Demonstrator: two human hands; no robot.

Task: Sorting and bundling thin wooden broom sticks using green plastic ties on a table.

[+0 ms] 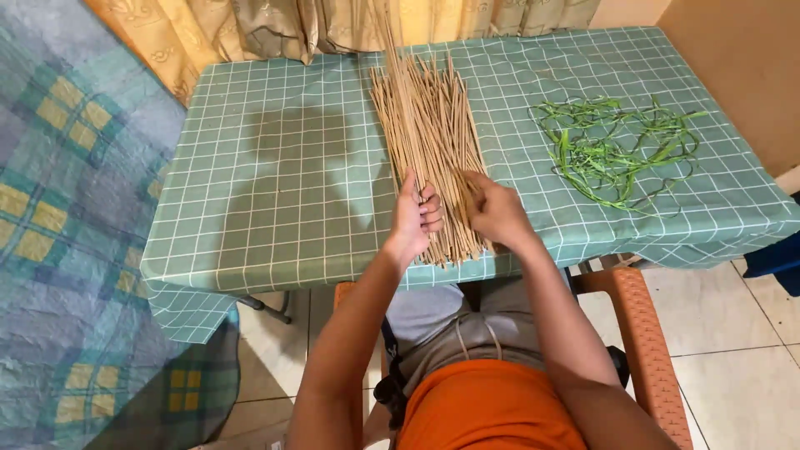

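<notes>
No packages, labels, signs (or screens) visible

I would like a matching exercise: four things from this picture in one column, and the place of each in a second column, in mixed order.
Things:
1. bundle of tan sticks
2. green leaf strips
3. patterned quilt
4. orange chair

Places:
A. far left, beside the table
B. middle of the checked tablecloth, under both hands
C. under the person, near edge
D. right part of the tablecloth

Pairs: 1-B, 2-D, 3-A, 4-C
</notes>
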